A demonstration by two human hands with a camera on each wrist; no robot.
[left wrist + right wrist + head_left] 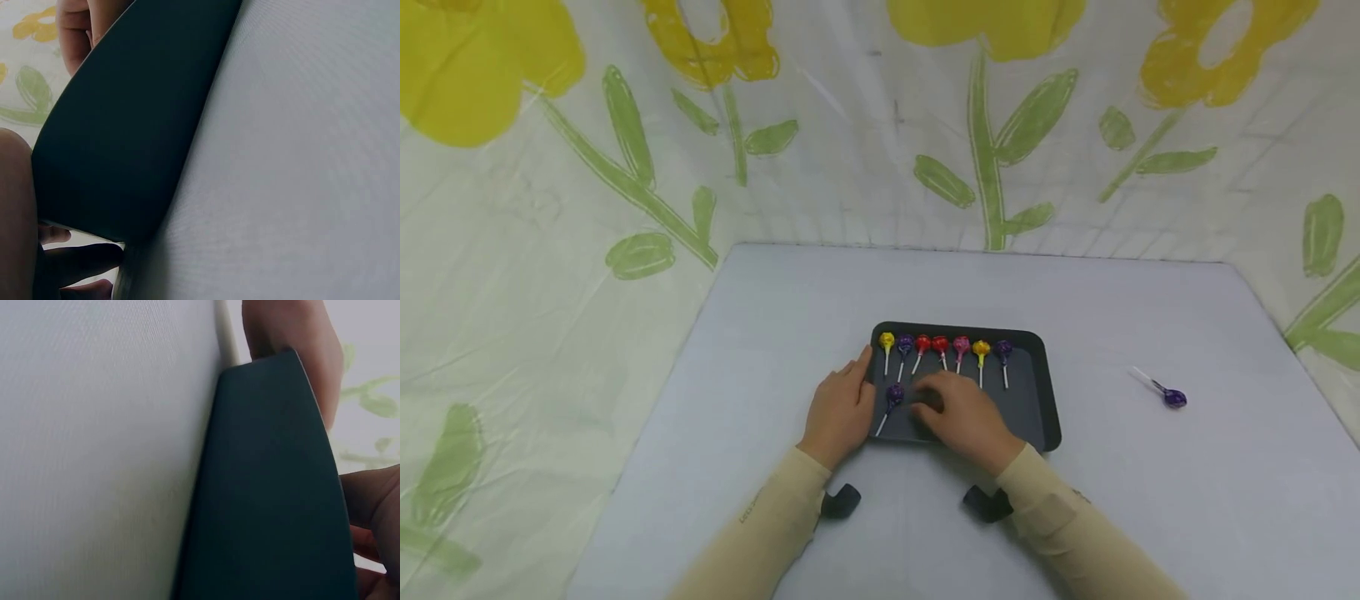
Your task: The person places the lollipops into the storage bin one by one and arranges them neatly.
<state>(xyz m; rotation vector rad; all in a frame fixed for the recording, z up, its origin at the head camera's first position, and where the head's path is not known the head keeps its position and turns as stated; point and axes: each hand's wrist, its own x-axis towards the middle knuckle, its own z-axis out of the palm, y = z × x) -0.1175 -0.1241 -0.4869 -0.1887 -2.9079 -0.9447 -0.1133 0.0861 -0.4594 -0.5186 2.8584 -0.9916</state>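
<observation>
A dark rectangular baking tray (pixel 1032 392) lies on the white table. My left hand (pixel 842 414) holds its left rim, thumb over the edge and fingers along the outer side. Over the tray's middle is my right hand (pixel 964 417), fingers bent, with a gap between thumb and fingertips and nothing visible in it. Just left of those fingertips lies a purple lollipop (pixel 894 395), its stick slanting toward the front left. Along the tray's back wall runs a row of several wrapped lollipops (pixel 940 343) in yellow, purple, red and pink, sticks toward me; the right hand covers some stick ends.
Another purple lollipop (pixel 1175 399) lies on the table (pixel 1135 500) right of the tray, stick pointing back left. A sheet with printed yellow flowers (pixel 850 167) hangs behind the table. Both wrist views are largely filled by the tray's outer wall (pixel 269 481) and tabletop.
</observation>
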